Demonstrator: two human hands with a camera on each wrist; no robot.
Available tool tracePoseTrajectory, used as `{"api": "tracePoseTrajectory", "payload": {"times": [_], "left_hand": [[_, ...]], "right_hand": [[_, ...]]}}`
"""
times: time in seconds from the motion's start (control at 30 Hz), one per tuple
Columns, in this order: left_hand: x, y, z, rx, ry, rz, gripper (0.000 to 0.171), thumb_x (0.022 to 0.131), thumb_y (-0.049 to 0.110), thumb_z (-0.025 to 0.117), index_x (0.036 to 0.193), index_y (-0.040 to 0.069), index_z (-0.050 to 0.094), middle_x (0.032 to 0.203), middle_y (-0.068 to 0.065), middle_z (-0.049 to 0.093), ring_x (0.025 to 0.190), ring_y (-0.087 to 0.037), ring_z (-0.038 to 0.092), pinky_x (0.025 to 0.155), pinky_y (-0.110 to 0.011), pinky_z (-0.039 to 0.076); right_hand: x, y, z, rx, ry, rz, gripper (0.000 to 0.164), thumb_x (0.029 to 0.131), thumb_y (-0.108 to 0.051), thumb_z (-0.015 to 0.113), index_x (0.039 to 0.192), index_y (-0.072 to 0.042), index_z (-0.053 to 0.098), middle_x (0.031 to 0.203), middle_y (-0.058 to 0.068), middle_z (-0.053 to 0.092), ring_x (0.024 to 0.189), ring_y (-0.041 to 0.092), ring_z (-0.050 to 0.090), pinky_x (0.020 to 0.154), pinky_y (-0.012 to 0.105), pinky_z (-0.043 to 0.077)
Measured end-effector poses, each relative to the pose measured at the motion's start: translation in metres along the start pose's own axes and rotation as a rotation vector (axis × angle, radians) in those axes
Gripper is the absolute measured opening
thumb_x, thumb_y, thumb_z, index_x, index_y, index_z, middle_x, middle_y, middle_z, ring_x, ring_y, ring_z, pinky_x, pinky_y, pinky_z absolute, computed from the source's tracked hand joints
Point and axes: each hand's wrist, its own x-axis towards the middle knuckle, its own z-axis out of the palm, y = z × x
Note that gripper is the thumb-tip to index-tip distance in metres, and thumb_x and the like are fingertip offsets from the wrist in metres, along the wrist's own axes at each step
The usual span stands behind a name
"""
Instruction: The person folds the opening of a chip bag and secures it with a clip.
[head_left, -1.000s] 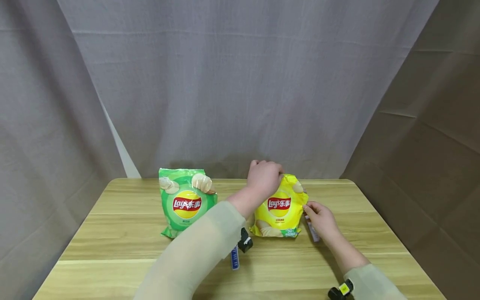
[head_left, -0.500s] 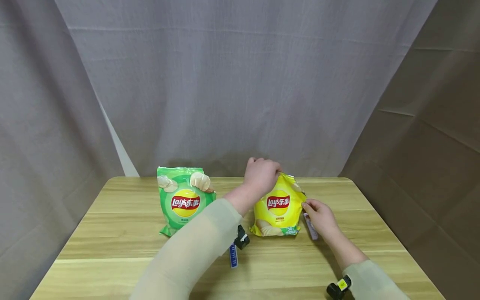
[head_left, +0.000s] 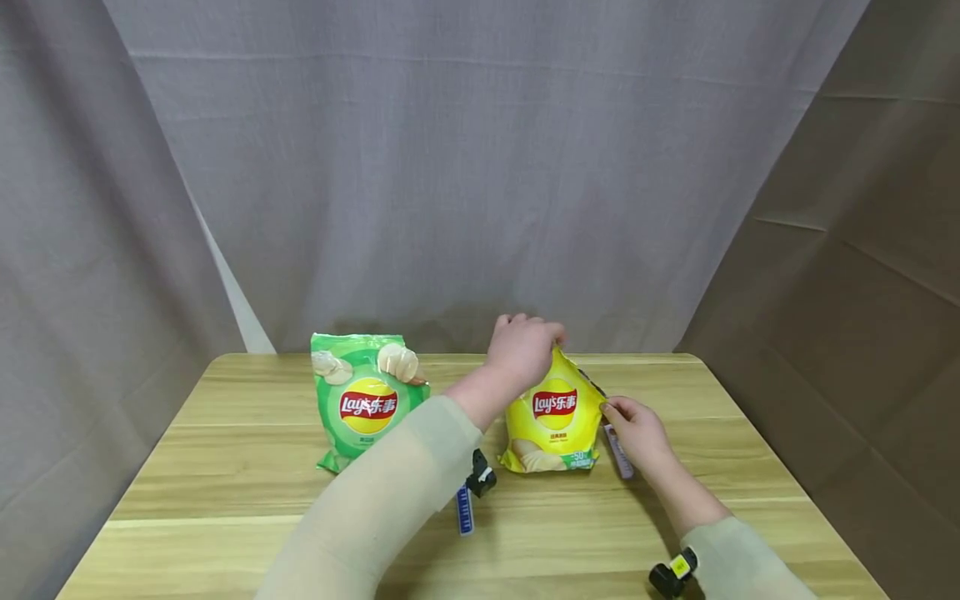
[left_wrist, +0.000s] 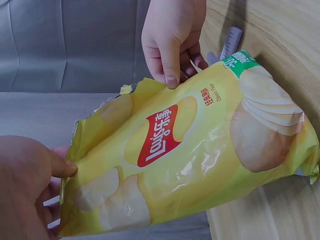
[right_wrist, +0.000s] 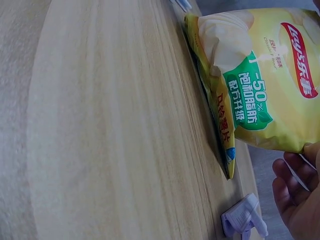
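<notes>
A yellow bag of Lay's potato chips (head_left: 553, 423) stands on the wooden table at centre right. My left hand (head_left: 522, 348) grips its top edge from above. Lower on the bag's right side, my right hand (head_left: 637, 433) pinches the edge between thumb and fingers. In the left wrist view, the yellow bag (left_wrist: 200, 145) has a ragged upper edge with dark lining showing between the left hand (left_wrist: 27, 185) and the right hand (left_wrist: 175, 40). From the right wrist, the right hand (right_wrist: 302, 190) is seen at the bag's lower side.
A green Lay's bag (head_left: 367, 408) stands to the left, partly behind my left sleeve (head_left: 397, 500). A blue sealing clip (head_left: 465, 510) lies below the left wrist. A pale purple clip (head_left: 618, 452) lies beside the right hand. Grey curtains (head_left: 480, 167) hang behind the table (head_left: 225, 492).
The yellow bag's upper right edge has turned into a steeper slant between my hands, with a dark inner strip showing. Both hands keep their hold, almost in place.
</notes>
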Motion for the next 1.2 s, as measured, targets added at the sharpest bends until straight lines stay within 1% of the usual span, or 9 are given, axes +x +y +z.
{"api": "tracePoseTrajectory", "payload": {"times": [0.13, 0.27, 0.37, 0.47, 0.6, 0.77, 0.93, 1.03, 1.2], "left_hand": [[0.000, 0.000, -0.001, 0.006, -0.004, 0.018, 0.032, 0.097, 0.009, 0.052, 0.111, 0.033, 0.068, 0.110, 0.014, 0.068, 0.097, -0.012, 0.054, 0.098, -0.039, 0.035], [-0.001, 0.000, 0.000, 0.002, -0.008, 0.023, 0.030, 0.097, 0.011, 0.053, 0.111, 0.033, 0.068, 0.109, 0.013, 0.068, 0.096, -0.012, 0.054, 0.097, -0.038, 0.035], [-0.001, 0.001, 0.001, -0.003, -0.017, 0.022, 0.024, 0.099, 0.017, 0.054, 0.111, 0.033, 0.067, 0.109, 0.013, 0.067, 0.096, -0.012, 0.054, 0.099, -0.039, 0.035], [-0.002, 0.002, 0.002, -0.011, -0.030, 0.014, 0.019, 0.102, 0.025, 0.050, 0.110, 0.031, 0.066, 0.107, 0.013, 0.066, 0.096, -0.012, 0.054, 0.100, -0.040, 0.035], [-0.002, 0.002, 0.004, -0.027, -0.032, 0.004, 0.022, 0.105, 0.036, 0.044, 0.112, 0.030, 0.064, 0.108, 0.011, 0.064, 0.098, -0.013, 0.055, 0.102, -0.042, 0.035], [-0.001, 0.001, 0.008, -0.020, -0.017, 0.003, 0.022, 0.103, 0.045, 0.049, 0.111, 0.029, 0.061, 0.106, 0.012, 0.063, 0.098, -0.013, 0.056, 0.102, -0.042, 0.035], [-0.001, -0.004, 0.010, -0.012, -0.016, -0.042, 0.025, 0.098, 0.046, 0.057, 0.113, 0.026, 0.058, 0.106, 0.011, 0.064, 0.098, -0.013, 0.057, 0.105, -0.042, 0.033], [-0.002, -0.006, 0.010, 0.000, -0.019, -0.050, 0.029, 0.097, 0.048, 0.058, 0.114, 0.024, 0.059, 0.106, 0.010, 0.065, 0.098, -0.014, 0.057, 0.105, -0.042, 0.032], [-0.004, -0.007, 0.008, 0.004, -0.020, -0.040, 0.034, 0.097, 0.049, 0.057, 0.118, 0.023, 0.063, 0.112, 0.008, 0.067, 0.101, -0.016, 0.057, 0.106, -0.043, 0.032]], "right_hand": [[0.001, 0.000, 0.000, 0.011, 0.005, 0.005, 0.027, 0.104, -0.018, 0.050, 0.114, 0.003, 0.065, 0.103, 0.018, 0.069, 0.100, 0.035, 0.062, 0.074, 0.025, 0.051], [0.001, 0.000, 0.000, 0.016, 0.006, 0.003, 0.028, 0.104, -0.016, 0.050, 0.117, 0.004, 0.065, 0.103, 0.017, 0.069, 0.100, 0.034, 0.063, 0.074, 0.023, 0.051], [0.000, 0.000, 0.000, 0.021, 0.003, 0.000, 0.029, 0.104, -0.016, 0.050, 0.119, 0.004, 0.064, 0.104, 0.017, 0.069, 0.099, 0.032, 0.063, 0.075, 0.023, 0.051], [-0.001, 0.000, 0.001, 0.030, 0.003, 0.002, 0.029, 0.104, -0.015, 0.050, 0.119, 0.005, 0.064, 0.105, 0.018, 0.069, 0.099, 0.031, 0.063, 0.075, 0.022, 0.051], [-0.001, -0.001, 0.001, 0.034, 0.012, 0.005, 0.029, 0.104, -0.016, 0.050, 0.119, 0.004, 0.064, 0.105, 0.018, 0.069, 0.098, 0.030, 0.062, 0.074, 0.022, 0.051], [-0.002, -0.003, 0.002, 0.037, 0.017, -0.001, 0.030, 0.104, -0.018, 0.051, 0.121, 0.003, 0.064, 0.106, 0.017, 0.069, 0.096, 0.026, 0.062, 0.074, 0.021, 0.051], [-0.001, -0.002, 0.003, 0.048, 0.017, -0.010, 0.031, 0.104, -0.017, 0.051, 0.124, 0.002, 0.063, 0.110, 0.018, 0.069, 0.099, 0.027, 0.063, 0.077, 0.024, 0.052], [-0.001, -0.001, 0.003, 0.050, 0.015, -0.016, 0.031, 0.104, -0.018, 0.051, 0.125, 0.002, 0.063, 0.111, 0.018, 0.068, 0.101, 0.029, 0.063, 0.079, 0.027, 0.053], [-0.002, 0.000, 0.002, 0.039, 0.021, -0.026, 0.031, 0.103, -0.018, 0.053, 0.125, 0.001, 0.064, 0.114, 0.018, 0.068, 0.102, 0.029, 0.064, 0.076, 0.022, 0.052]]}}
